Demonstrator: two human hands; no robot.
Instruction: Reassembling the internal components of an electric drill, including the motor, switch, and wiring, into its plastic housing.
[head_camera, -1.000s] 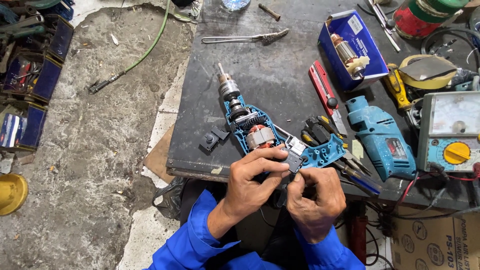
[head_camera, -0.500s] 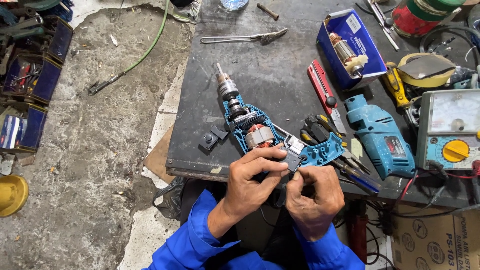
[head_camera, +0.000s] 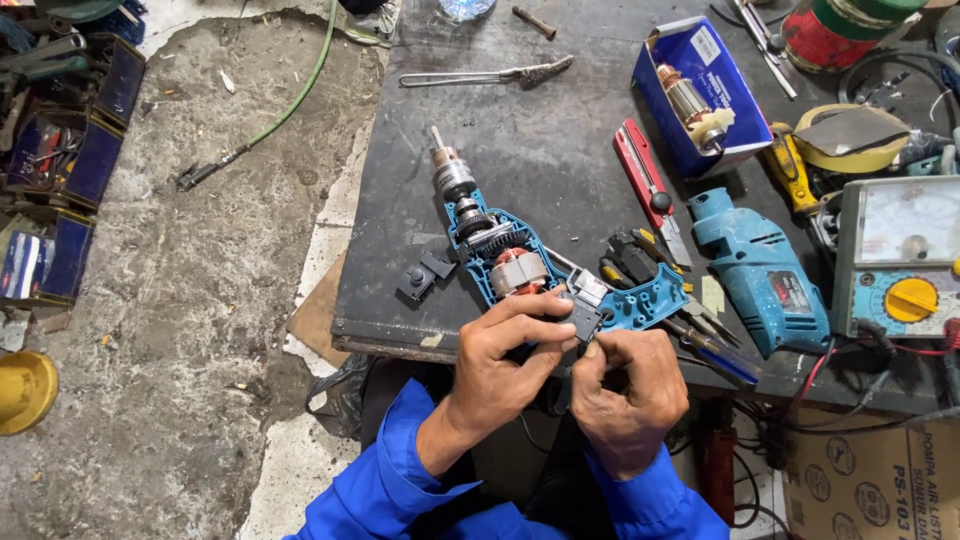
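1. The opened drill (head_camera: 520, 262) lies flat on the dark tabletop (head_camera: 560, 150), its casing half off so the copper-wound motor and gears face up, within reach for work; its chuck points away from the person and its handle end reaches the near edge.
2. The left hand (head_camera: 505, 355) is closed in a pinch on a small black switch part (head_camera: 582, 318) right at the drill's handle end, seemingly steadying it close to its seat.
3. The right hand (head_camera: 630, 385), just right of that part, is curled narrow, its fingertips touching the part's underside; whether it grips a wire I cannot tell.
4. The other casing half (head_camera: 760, 270) lies to the right of the drill, set aside.
5. A red utility knife (head_camera: 648, 190) and pliers (head_camera: 635, 262) lie between drill and casing half, close at hand.
6. A small black piece (head_camera: 425, 276) sits just left of the drill.
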